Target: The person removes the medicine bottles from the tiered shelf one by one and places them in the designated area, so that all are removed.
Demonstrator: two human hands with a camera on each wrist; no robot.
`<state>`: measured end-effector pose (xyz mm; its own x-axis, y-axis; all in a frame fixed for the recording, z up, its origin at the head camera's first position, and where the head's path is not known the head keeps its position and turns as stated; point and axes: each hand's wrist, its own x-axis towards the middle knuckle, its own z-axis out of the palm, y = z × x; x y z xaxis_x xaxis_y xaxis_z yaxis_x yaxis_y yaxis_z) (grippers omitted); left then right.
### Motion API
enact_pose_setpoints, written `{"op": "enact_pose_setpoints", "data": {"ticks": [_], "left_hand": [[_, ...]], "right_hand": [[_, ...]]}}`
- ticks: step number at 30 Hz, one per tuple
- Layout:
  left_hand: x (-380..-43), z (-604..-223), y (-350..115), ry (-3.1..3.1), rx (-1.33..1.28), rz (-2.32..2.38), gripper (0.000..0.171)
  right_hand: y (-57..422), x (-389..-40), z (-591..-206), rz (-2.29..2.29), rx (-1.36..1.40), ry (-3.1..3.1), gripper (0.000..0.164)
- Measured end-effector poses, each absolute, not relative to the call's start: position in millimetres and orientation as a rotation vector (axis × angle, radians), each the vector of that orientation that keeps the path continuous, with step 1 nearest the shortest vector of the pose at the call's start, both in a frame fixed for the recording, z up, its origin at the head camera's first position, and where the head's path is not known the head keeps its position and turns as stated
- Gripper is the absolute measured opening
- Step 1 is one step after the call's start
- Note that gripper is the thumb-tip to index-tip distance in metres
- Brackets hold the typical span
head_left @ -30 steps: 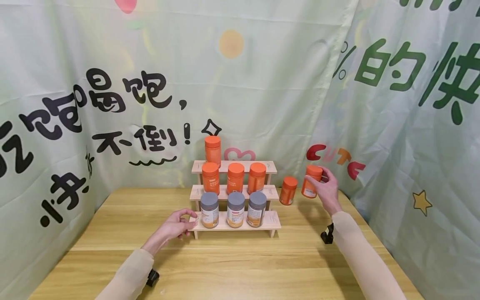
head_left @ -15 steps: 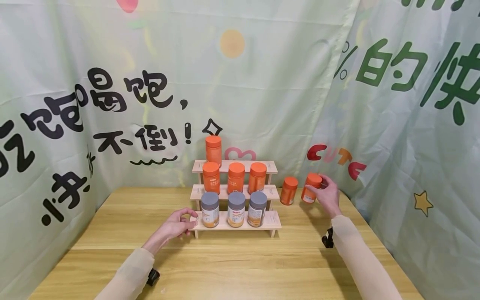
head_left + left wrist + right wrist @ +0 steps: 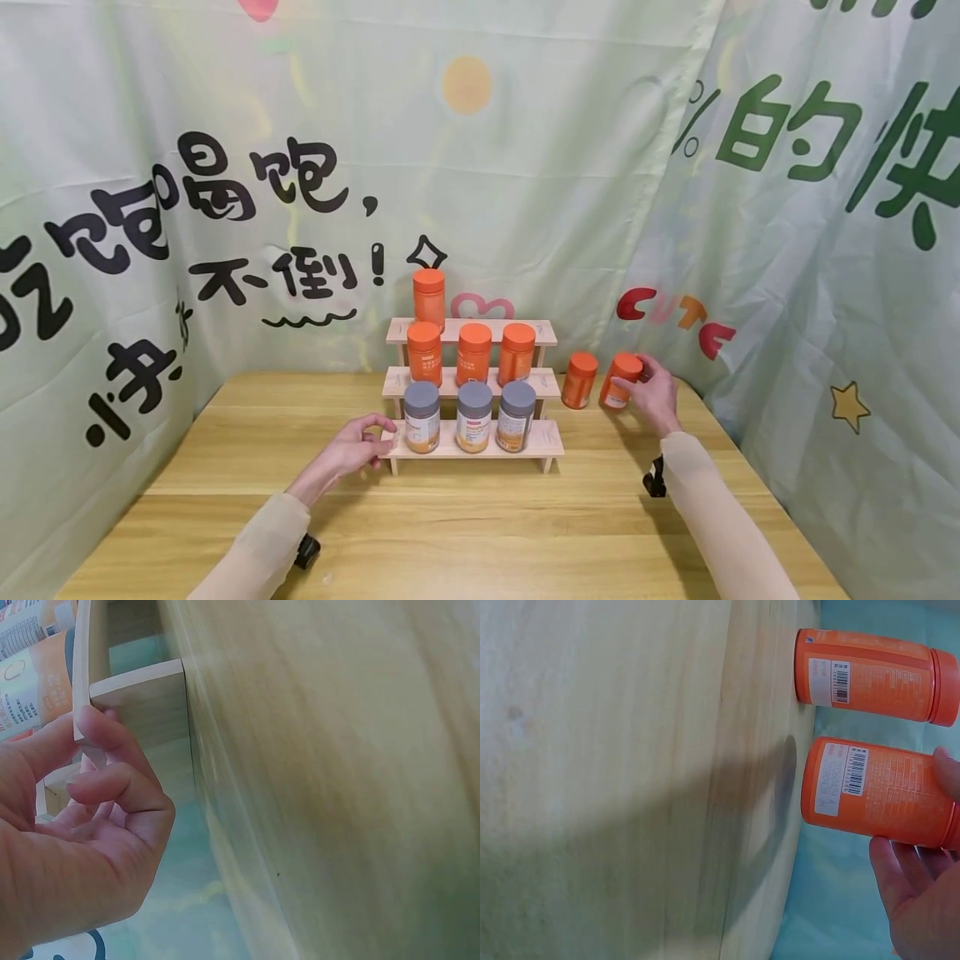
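Observation:
My left hand pinches the left end of the lowest board of a wooden three-tier display stand. In the left wrist view, thumb and fingertips lie on either side of the board's end. Right of the stand, my right hand grips an orange supplement bottle near its cap. The bottle tilts slightly, its base close to the tabletop. Beside it, apart by a narrow gap, another orange bottle stands upright. Barcode labels face the right wrist camera.
Several grey-capped bottles line the lowest tier, and orange bottles fill the middle one. A single orange bottle stands at the top left. Behind the wooden table hangs a printed cloth.
My right hand has lowered the orange bottle toward the tabletop, next to the other orange bottle. My left hand keeps its hold on the stand.

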<state>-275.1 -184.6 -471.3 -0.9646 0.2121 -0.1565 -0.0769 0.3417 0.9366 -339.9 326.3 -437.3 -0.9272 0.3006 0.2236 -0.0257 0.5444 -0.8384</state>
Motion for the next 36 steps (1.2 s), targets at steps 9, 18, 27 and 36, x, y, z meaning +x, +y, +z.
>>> {"op": "enact_pose_setpoints", "data": {"ticks": [9,18,27,36], "left_hand": [[-272.8,-467.6,-183.0,2.367,0.111,1.646,0.032],[-272.7,-466.4,-182.6,2.362,0.102,1.655,0.032],[-272.0,-467.6,-182.5,2.368,0.105,1.646,0.032],[-273.2,-468.9,-182.8,2.360,0.091,1.647,0.032]], "right_hand": [[328.2,-347.0,-443.3,1.347,-0.216,-2.430,0.062],[332.2,-349.1,-447.2,1.430,-0.247,-2.439,0.068],[330.7,-347.5,-448.8,1.486,-0.237,-2.446,0.071],[330.9,-348.3,-450.0,1.487,-0.220,-2.465,0.072]]}}
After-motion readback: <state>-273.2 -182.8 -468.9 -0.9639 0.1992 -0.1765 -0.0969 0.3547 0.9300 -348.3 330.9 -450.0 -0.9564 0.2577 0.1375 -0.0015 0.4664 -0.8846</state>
